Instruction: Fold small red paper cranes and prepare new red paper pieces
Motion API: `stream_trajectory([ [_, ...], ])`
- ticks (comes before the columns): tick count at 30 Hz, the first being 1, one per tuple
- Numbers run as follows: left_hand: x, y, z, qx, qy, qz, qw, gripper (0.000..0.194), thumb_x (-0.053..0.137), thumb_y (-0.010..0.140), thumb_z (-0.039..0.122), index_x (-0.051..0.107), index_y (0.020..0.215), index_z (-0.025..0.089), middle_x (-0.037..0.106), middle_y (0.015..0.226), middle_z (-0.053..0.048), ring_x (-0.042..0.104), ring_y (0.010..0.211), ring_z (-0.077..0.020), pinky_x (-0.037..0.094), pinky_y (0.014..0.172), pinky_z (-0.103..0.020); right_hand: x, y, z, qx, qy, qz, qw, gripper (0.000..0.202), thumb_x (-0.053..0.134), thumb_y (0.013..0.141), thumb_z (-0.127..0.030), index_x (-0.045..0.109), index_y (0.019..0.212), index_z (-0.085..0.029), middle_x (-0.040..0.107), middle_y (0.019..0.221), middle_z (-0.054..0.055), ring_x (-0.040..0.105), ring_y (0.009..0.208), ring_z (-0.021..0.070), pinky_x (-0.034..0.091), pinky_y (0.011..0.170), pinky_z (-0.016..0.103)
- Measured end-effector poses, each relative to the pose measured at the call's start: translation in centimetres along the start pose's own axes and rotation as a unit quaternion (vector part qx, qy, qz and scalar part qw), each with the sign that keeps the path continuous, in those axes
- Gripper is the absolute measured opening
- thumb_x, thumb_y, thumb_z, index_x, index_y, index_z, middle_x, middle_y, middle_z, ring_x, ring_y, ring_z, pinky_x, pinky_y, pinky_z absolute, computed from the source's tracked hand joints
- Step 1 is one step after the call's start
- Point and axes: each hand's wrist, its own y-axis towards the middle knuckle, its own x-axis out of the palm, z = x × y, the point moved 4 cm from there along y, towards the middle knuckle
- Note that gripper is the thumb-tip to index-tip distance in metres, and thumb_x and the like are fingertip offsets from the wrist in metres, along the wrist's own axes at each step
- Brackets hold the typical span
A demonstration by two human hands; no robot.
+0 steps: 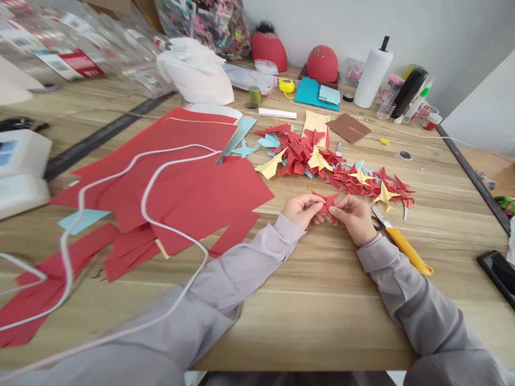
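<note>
A small folded piece of red paper is pinched between both hands above the table. My left hand grips its left side with thumb and fingers. On the other side my right hand pinches it the same way; the fingers behind the paper are partly hidden. Just beyond them lies a heap of folded paper shapes, mostly red with some yellow and light blue. Beside my right wrist rests a yellow-handled utility knife, with dark-handled scissors partly covered by my hand.
Red paper sheets cover the left side, with a white cable looping across them. A black phone lies at the right edge. Along the back stand a white bottle, a red pincushion-like dome and a yellow tape measure.
</note>
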Motion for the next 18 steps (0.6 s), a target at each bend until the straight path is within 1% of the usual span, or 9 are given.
stream_trajectory([
  [3,0.07,-0.19,0.01,0.017,0.009,-0.004,1.000,0.027,0.072,0.063,0.029,0.062,0.079,0.010,0.064,0.056,-0.002,0.060,0.047,-0.0109,0.050,0.046,-0.022,0.00,0.04,0.08,-0.001,0.002,0.000,1.000,0.037,0.076,0.059,-0.043,0.049,0.061,-0.019,0.060,0.047,-0.001,0.054,0.039,0.0114,0.044,0.039,0.024],
  [6,0.07,-0.30,0.03,0.031,0.012,0.003,0.999,0.025,0.073,0.062,0.026,0.062,0.078,0.010,0.063,0.052,-0.001,0.059,0.046,-0.0101,0.050,0.046,-0.020,0.00,0.08,0.16,0.000,0.000,0.001,1.000,0.037,0.077,0.058,-0.043,0.049,0.061,-0.019,0.059,0.047,-0.002,0.053,0.039,0.0116,0.044,0.039,0.024],
  [10,0.07,-0.14,-0.18,0.013,0.007,-0.004,1.000,0.027,0.073,0.061,0.027,0.061,0.078,0.010,0.063,0.052,-0.001,0.058,0.043,-0.0107,0.049,0.043,-0.021,0.00,0.08,0.17,-0.001,-0.002,0.000,1.000,0.037,0.078,0.057,-0.042,0.049,0.061,-0.019,0.059,0.048,-0.002,0.054,0.040,0.0112,0.044,0.039,0.024],
  [14,0.00,0.01,-0.20,0.008,0.009,-0.008,1.000,0.028,0.073,0.061,0.028,0.061,0.078,0.010,0.063,0.053,-0.002,0.058,0.043,-0.0113,0.050,0.043,-0.022,0.03,0.07,0.08,-0.003,-0.007,0.000,1.000,0.038,0.078,0.057,-0.043,0.048,0.060,-0.020,0.060,0.048,-0.002,0.054,0.040,0.0112,0.045,0.039,0.024],
  [18,0.13,-0.31,0.02,0.023,0.019,-0.009,1.000,0.028,0.073,0.062,0.028,0.060,0.079,0.011,0.062,0.053,0.000,0.059,0.046,-0.0110,0.050,0.046,-0.022,0.04,0.05,0.07,0.003,-0.010,0.005,1.000,0.039,0.078,0.055,-0.045,0.049,0.060,-0.020,0.059,0.047,-0.002,0.054,0.039,0.0115,0.045,0.038,0.024],
])
